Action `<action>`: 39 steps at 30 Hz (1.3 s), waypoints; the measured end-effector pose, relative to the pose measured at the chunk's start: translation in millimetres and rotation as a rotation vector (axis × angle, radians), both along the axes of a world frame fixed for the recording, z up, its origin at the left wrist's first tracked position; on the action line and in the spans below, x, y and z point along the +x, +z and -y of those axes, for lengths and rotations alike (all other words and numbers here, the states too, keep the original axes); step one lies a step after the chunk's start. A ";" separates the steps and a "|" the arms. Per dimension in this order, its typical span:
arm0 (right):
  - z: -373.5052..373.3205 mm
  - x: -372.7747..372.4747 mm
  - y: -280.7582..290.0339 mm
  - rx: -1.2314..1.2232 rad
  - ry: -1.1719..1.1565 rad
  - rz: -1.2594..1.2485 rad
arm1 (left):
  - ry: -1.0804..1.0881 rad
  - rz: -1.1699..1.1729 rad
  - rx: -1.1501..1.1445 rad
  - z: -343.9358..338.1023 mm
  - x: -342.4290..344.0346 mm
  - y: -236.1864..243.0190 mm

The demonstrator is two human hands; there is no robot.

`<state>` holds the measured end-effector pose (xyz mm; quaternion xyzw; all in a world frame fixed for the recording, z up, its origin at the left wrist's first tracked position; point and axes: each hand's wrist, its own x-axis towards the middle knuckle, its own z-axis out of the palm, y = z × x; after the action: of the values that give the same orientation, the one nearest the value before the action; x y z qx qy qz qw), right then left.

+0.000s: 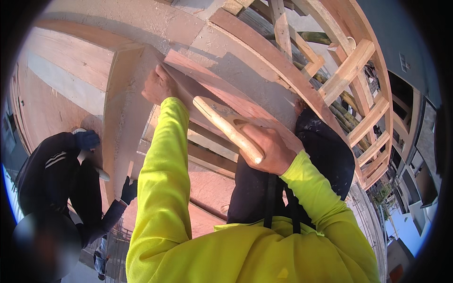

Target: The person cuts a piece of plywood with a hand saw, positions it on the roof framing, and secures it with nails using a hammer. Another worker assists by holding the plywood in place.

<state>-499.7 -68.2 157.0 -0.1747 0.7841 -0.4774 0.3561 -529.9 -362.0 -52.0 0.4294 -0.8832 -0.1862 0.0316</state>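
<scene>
My right hand [269, 148] is wrapped round the pale wooden handle of a handsaw [226, 126]. From the handle the dark blade runs toward the upper left, along a reddish plywood board [222, 87]. Teeth show faintly where the blade meets the board. At the blade's far end, my left hand [159, 86] is closed at the board's edge, its thumb side up; its fingertips are hidden. Slatted wooden framing [212, 155] shows beneath the saw, between my arms.
A curved timber frame with crosspieces [351, 70] stands at the right. Sawdust lies on the plywood surface [188, 28] ahead. A co-worker in dark clothes and gloves [61, 165] crouches at the left, beside an upright plywood wall [75, 66]. My knee [325, 151] is at the right.
</scene>
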 end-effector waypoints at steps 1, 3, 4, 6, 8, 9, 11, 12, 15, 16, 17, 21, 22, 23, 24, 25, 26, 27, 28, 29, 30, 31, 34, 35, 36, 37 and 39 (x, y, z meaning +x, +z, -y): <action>22.9 -5.0 -13.9 0.016 -0.027 -0.004 | -0.011 0.001 -0.006 2.2 0.1 0.8; 19.9 13.9 15.2 -0.011 -0.106 0.010 | -0.020 0.019 -0.006 5.3 11.7 -1.0; -3.4 30.8 43.4 0.022 -0.083 0.083 | -0.031 0.085 -0.021 2.2 28.7 5.7; -54.2 33.1 83.4 0.041 -0.001 0.011 | -0.007 0.057 -0.120 9.8 -4.7 3.4; -89.1 42.4 133.7 0.096 0.016 -0.008 | -0.026 0.073 -0.169 5.7 9.3 7.7; -91.7 38.5 137.3 0.123 0.040 -0.029 | -0.028 0.046 -0.166 5.9 0.0 8.3; -60.4 24.4 79.6 0.051 0.020 0.011 | -0.050 0.041 -0.140 -2.6 4.6 12.9; -33.9 14.8 42.7 0.022 -0.003 0.011 | -0.032 0.043 -0.090 -4.9 1.8 11.0; 26.2 -10.2 6.7 0.006 -0.068 -0.019 | 0.013 0.025 -0.019 -4.4 -10.6 14.0; 17.0 -2.4 17.7 0.021 -0.052 0.036 | 0.010 0.052 -0.006 -4.3 -3.2 16.8; 0.0 4.4 29.6 0.038 -0.037 0.093 | 0.007 0.080 0.008 -2.2 8.5 19.9; -83.5 31.5 138.5 0.121 0.030 0.010 | -0.030 0.035 -0.159 6.8 2.2 4.5; -84.4 35.1 130.5 0.081 0.013 0.008 | -0.040 0.105 -0.157 6.8 9.9 4.4; -79.2 34.1 110.6 0.064 0.027 0.049 | -0.041 0.083 -0.161 8.3 6.0 4.0; -72.3 34.4 94.1 0.068 0.030 0.106 | -0.052 0.094 -0.140 0.0 10.5 6.2; -40.4 22.4 51.2 0.035 -0.021 0.072 | -0.055 0.062 -0.134 -2.2 1.1 6.6; -8.4 10.3 9.1 0.008 -0.069 0.034 | -0.050 0.052 -0.105 -2.1 -9.8 4.2; 13.4 0.7 -1.4 0.049 -0.026 0.071 | -0.046 0.081 -0.083 -3.1 -2.6 3.3; 22.9 4.3 9.8 0.059 -0.101 0.041 | -0.035 0.116 -0.055 -6.2 8.8 4.6; 11.1 11.7 24.2 0.052 -0.076 0.076 | -0.024 0.129 -0.082 -3.0 18.1 3.1; -11.6 24.0 49.9 0.056 -0.049 0.123 | -0.014 0.154 -0.098 4.1 31.1 2.4; -33.2 22.7 60.7 0.040 -0.012 0.058 | 0.015 0.101 -0.148 15.0 10.3 -3.3; -90.7 39.6 139.3 0.111 0.003 -0.036 | -0.006 0.089 -0.113 1.5 16.2 15.2; -89.2 38.4 127.8 0.072 -0.006 -0.046 | -0.019 0.055 -0.126 2.1 3.7 11.9; -79.1 35.6 111.1 0.071 0.012 -0.024 | -0.018 0.059 -0.131 -0.2 2.1 10.0; -59.3 29.5 74.6 0.067 0.022 0.044 | -0.025 0.084 -0.126 -5.5 8.6 9.7; -15.0 15.0 10.5 0.065 -0.003 0.117 | -0.034 0.035 -0.114 -5.5 -6.9 3.9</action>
<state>-484.7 -53.2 167.5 -0.1340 0.7772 -0.4616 0.4060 -536.8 -356.5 -48.1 0.4150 -0.8999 -0.1286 0.0375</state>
